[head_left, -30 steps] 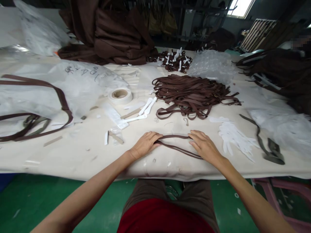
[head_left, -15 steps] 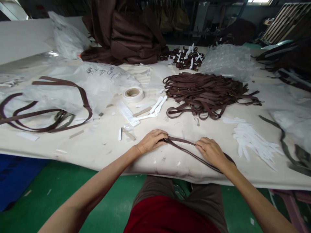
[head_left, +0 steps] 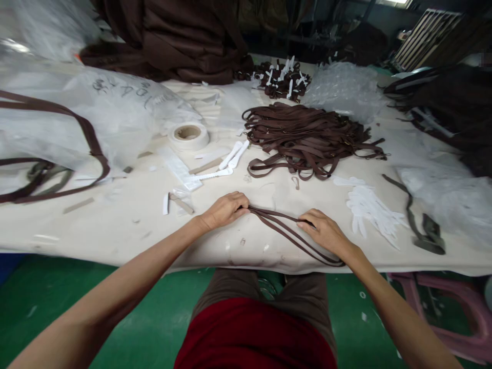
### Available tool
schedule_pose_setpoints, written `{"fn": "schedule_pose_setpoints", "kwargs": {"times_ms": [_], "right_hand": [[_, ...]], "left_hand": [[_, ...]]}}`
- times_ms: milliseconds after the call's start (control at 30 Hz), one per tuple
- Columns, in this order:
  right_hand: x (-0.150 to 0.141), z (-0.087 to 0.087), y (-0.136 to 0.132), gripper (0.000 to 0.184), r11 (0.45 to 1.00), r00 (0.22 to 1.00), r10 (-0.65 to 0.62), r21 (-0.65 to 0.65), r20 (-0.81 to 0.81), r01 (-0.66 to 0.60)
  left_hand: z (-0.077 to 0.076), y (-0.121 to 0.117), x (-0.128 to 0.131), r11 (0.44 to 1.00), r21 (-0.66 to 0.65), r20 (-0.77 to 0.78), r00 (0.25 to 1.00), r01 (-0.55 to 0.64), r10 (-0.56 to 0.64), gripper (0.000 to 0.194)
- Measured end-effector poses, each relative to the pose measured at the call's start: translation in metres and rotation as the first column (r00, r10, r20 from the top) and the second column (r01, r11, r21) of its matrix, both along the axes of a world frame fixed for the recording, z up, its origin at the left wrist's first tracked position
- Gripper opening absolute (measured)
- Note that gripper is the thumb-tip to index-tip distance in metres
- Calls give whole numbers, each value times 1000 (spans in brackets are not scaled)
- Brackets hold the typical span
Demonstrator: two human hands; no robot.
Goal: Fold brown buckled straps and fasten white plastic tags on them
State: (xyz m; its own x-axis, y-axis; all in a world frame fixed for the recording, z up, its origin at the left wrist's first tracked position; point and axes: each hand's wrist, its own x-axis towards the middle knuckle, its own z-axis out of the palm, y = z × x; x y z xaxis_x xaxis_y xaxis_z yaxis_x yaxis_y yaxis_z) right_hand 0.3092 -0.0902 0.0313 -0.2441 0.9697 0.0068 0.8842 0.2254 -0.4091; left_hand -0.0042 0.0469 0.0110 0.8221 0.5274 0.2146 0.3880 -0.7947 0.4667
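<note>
A folded brown strap point(head_left: 282, 228) lies near the front edge of the cloth-covered table point(head_left: 126, 241). My left hand point(head_left: 223, 209) rests on its left end, fingers curled over the strap. My right hand point(head_left: 325, 233) presses on the strap further right, fingers closed down on it. The strap runs on under my right wrist toward the table edge. Behind my hands lies a big pile of the same brown straps point(head_left: 307, 138).
A tape roll point(head_left: 188, 136), white plastic strips point(head_left: 219, 169) and white paper pieces point(head_left: 371, 207) lie around the hands. Clear plastic bags point(head_left: 96, 118) with a long brown strap point(head_left: 88, 138) cover the left side. Dark brown fabric point(head_left: 180, 41) is heaped at the back. A grey strap point(head_left: 421, 225) lies right.
My right hand has slid a little along the strap, and the strap's two layers now lie drawn closer together. The left hand stays on the strap's left end.
</note>
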Motion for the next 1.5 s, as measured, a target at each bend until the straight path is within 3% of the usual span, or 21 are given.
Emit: {"fn": "schedule_pose_setpoints", "kwargs": {"times_ms": [167, 267, 333, 467, 600, 667, 800, 900, 967, 1100, 1200, 1300, 1500], "right_hand": [[-5, 9, -19, 66, 1000, 969, 13, -1, 247, -13], [-13, 7, -20, 58, 998, 944, 58, 18, 324, -67], [-14, 7, -16, 50, 983, 924, 169, 11, 343, -184], [-9, 21, 2, 45, 892, 815, 446, -107, 371, -439], [-6, 37, 22, 52, 768, 675, 640, -270, 367, -581], [-7, 40, 29, 47, 721, 610, 686, -258, 397, -643], [-11, 34, 41, 18, 630, 504, 723, -152, 472, -761], [-9, 23, 49, 20, 574, 483, 749, -79, 454, -815], [-8, 14, 52, 21, 612, 540, 711, -19, 452, -790], [-15, -5, 47, 23, 787, 756, 472, 171, 452, -593], [-26, -17, 39, 20, 845, 863, 288, 313, 416, -433], [-37, -25, 33, 20, 879, 910, 145, 372, 389, -299], [-48, -30, 27, 23, 943, 949, -33, 325, 312, -74]], "left_hand": [[-8, 3, 7, 991, 117, -18, 998, -62, 65, 22], [-12, 6, 12, 971, 234, -54, 997, -48, 62, 30], [-12, 10, 16, 960, 276, -77, 995, -37, 61, 31], [-8, 18, 22, 958, 284, -107, 993, -25, 58, 29], [-5, 23, 25, 959, 282, -132, 991, 2, 36, 28], [-4, 24, 26, 961, 277, -139, 990, 8, 32, 27], [-4, 25, 26, 968, 250, -126, 992, 2, 31, 25], [-3, 23, 27, 973, 232, -131, 991, -4, 36, 23], [-3, 20, 28, 976, 218, -142, 989, 1, 31, 23], [-3, 11, 32, 982, 190, -141, 990, -1, 28, 20], [-2, 7, 34, 987, 160, -148, 989, -2, 27, 19], [0, 5, 34, 991, 130, -163, 986, 6, 15, 18], [1, 0, 30, 994, 107, -149, 989, 1, 15, 22]]}}
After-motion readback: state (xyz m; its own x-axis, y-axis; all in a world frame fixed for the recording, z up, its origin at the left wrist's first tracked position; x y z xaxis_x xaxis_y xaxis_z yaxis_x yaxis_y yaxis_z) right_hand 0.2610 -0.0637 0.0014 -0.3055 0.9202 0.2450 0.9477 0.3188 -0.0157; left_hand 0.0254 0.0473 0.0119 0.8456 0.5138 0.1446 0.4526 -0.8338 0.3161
